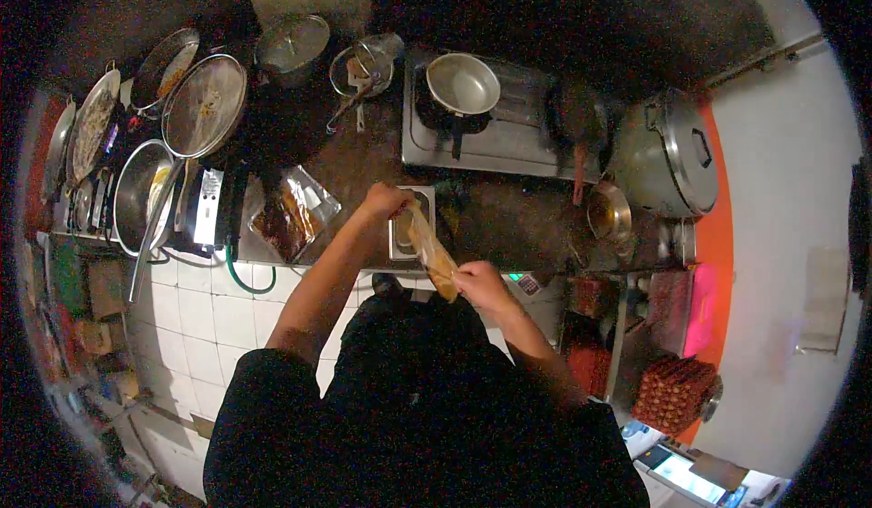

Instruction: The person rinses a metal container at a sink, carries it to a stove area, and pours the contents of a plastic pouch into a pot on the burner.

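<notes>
A long clear plastic bag (428, 245) with yellowish-brown contents slants over the counter's front edge. My left hand (388, 200) is closed on its upper end, and my right hand (477, 284) pinches it near the lower end, where most of the contents lie. Beneath the bag, a rectangular metal pan (402, 252) rests on the dark counter (361, 147). To the left of the pan lies another clear plastic package (300, 211) with reddish-brown contents. What exactly the bag holds cannot be told.
A saucepan (463, 85) sits on the gas stove (477, 157) at the back. A large lidded pot (671, 153) and a small metal bowl (608, 215) stand right. At left are a round strainer (204, 106) and a metal bowl (139, 194) with a long handle across it. Egg trays (674, 392) are stacked lower right.
</notes>
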A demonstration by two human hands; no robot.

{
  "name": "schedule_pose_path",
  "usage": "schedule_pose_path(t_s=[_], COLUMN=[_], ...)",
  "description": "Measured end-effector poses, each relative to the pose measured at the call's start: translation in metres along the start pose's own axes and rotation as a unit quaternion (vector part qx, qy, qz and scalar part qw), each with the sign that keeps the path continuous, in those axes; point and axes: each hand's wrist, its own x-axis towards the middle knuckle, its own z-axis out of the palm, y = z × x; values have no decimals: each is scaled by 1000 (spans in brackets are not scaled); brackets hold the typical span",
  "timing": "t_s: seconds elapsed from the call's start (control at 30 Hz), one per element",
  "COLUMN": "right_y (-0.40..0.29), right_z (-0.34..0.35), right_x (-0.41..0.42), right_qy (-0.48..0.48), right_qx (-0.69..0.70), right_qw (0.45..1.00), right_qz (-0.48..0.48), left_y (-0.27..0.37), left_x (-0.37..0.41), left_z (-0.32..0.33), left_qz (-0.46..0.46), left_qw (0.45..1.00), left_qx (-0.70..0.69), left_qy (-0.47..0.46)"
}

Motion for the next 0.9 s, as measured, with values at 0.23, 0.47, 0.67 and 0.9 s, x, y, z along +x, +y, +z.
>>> schedule_pose_path(t_s=[0.23,0.47,0.67,0.9], right_y=[-18,-40,-49,-73], right_z=[7,-2,-10,-10], right_x=[35,49,61,56], right_qy=[-14,-33,-16,30], right_qx=[66,-30,-107,-195], right_qw=[996,997,993,980], right_qz=[57,57,54,23], left_y=[-38,-41,-21,-30], left_x=[37,44,24,27], left_z=[-3,2,1,-3], left_qz=[180,71,35,14], left_qw=[968,997,992,995], left_qx=[172,-17,31,31], left_qy=[15,36,121,97])
